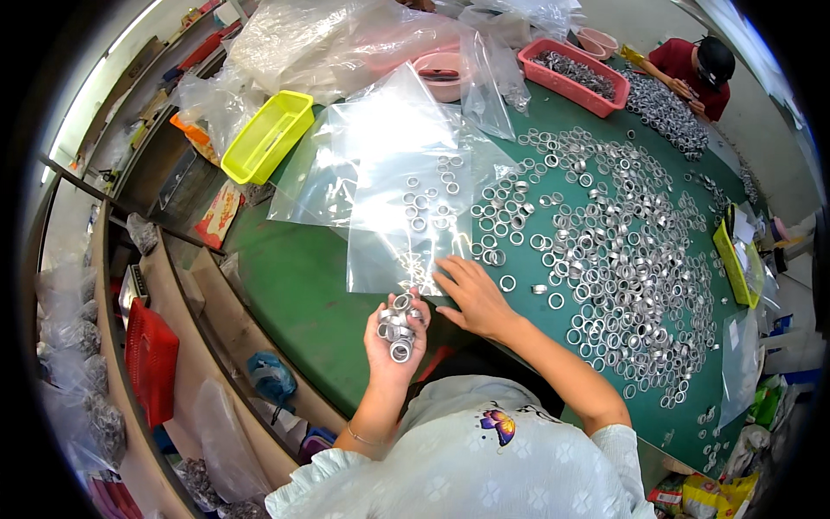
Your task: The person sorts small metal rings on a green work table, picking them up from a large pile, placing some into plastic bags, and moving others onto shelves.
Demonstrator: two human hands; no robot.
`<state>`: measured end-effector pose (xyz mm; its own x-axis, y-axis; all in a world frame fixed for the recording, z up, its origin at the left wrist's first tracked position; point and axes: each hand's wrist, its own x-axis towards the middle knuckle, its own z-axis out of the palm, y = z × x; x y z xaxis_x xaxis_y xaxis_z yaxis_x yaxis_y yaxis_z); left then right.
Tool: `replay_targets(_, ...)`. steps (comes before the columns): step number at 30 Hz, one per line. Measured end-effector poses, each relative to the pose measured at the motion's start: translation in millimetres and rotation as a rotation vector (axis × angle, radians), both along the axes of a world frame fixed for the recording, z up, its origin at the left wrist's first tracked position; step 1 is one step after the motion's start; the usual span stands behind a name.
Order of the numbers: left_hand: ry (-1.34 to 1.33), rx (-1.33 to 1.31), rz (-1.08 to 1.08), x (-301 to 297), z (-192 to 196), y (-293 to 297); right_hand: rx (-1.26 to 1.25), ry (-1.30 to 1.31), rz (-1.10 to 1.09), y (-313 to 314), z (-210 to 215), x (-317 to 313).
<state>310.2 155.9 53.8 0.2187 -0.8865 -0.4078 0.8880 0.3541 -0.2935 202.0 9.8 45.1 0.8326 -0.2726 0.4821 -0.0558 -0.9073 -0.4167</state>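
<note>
Green table (294,285) strewn with rings (605,251); left hand (396,337) clutches ring stack (398,327); right hand (474,294) flat, released

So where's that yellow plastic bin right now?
In the head view, the yellow bin sits at the upper left of the green table, beside the clear plastic bags and far beyond the left hand holding metal rings.

Left grip (396,333) cupped, right (474,294) flat.
</note>
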Motion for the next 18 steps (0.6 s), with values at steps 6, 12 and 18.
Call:
replay_targets(6, 0.007, 0.004, 0.061, 12, -2, 17, -0.189, 0.220, 0.005, -10, -26, 16)
replay_targets(12, 0.062, -0.021, 0.086, 12, -3, 17, -0.405, 0.450, -0.027, -9, 6, -4)
replay_targets(18, 0.072, -0.022, 0.069, 10, -4, 13, -0.317, 0.306, 0.071, -31, 1, 3)
